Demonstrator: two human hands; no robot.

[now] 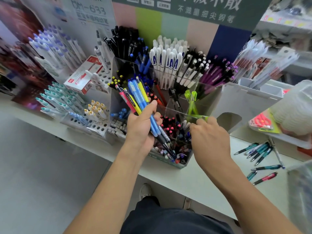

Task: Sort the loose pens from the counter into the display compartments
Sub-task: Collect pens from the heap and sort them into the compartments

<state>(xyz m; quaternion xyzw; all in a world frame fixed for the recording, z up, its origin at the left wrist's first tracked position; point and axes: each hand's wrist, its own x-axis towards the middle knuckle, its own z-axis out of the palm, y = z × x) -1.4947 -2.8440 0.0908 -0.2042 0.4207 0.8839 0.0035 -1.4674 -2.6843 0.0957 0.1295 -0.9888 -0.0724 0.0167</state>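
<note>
My left hand (141, 127) grips a bundle of pens (135, 97), blue, yellow and pink, fanned upward over the clear display (177, 115). My right hand (209, 134) pinches a lime green pen (200, 117) lying across the rim of a middle compartment, where two more green pens (191, 102) stand. Several loose pens (260, 152), teal, dark and one red, lie on the white counter (194, 176) to the right. The display's other compartments hold black, blue, white and purple pens.
White pen racks (87, 115) with holes stand left of the display. A red and white box (84, 76) leans behind them. A grey tray (249, 93) and packaged pens (263, 59) stand at the right, with a clear bin edge (300, 179) at the far right.
</note>
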